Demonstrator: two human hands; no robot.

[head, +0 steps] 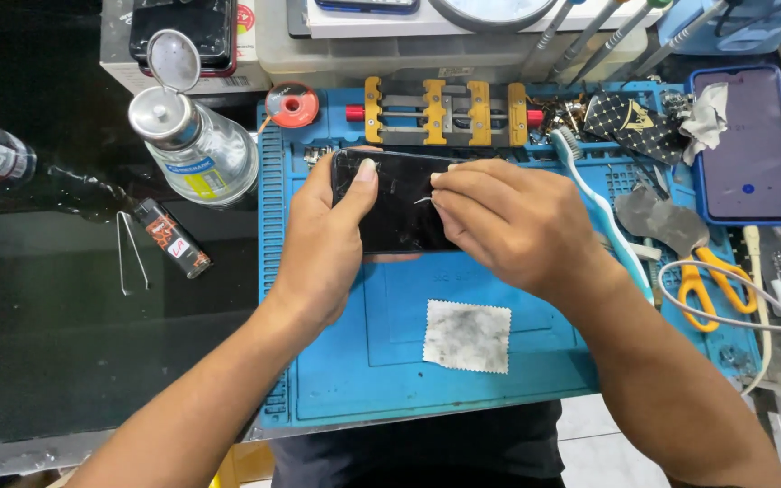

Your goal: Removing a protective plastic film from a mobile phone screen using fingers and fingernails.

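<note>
- Black tabletop (38, 343): partly covered by a blue work mat (463, 370).
- Dark phone (399, 212) with cracked glass: held over the mat's upper middle, gripped at its left end by the left hand (323, 258), thumb laid on the glass.
- Right hand (512, 226): fingers pinched closed at the phone's right part; what is pinched cannot be told.
- Clear bottle (196, 149): blue-and-yellow label, metal flip cap open, left of the mat.
- Soiled grey cloth (467, 336): square, zigzag-edged, below the phone.
- Small dark tube (174, 239): orange-and-white label.
</note>
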